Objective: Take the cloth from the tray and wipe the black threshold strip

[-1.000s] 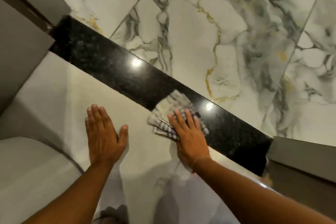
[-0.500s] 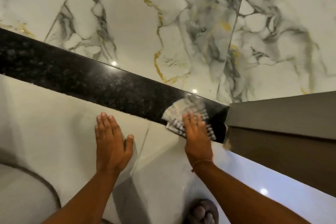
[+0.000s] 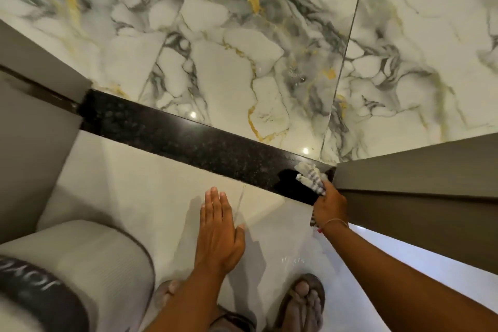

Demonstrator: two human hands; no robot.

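The black speckled threshold strip (image 3: 188, 140) runs across the floor from the left door frame to the right one. A grey-and-white checked cloth (image 3: 310, 176) lies bunched on the strip's far right end, against the right frame. My right hand (image 3: 330, 206) is closed on the cloth's near edge. Flat on the pale tile just in front of the strip rests my left hand (image 3: 218, 229), fingers together, holding nothing.
A grey door frame (image 3: 417, 183) stands hard against the cloth at the right; another frame (image 3: 35, 127) is at the left. A white ribbed round object (image 3: 80, 256) sits lower left. My sandalled feet (image 3: 301, 302) show at the bottom. Veined marble floor (image 3: 269, 48) lies beyond the strip.
My right hand has slid the cloth rightward along the strip to its end at the right frame, now gripping it instead of pressing flat. The left hand stayed planted.
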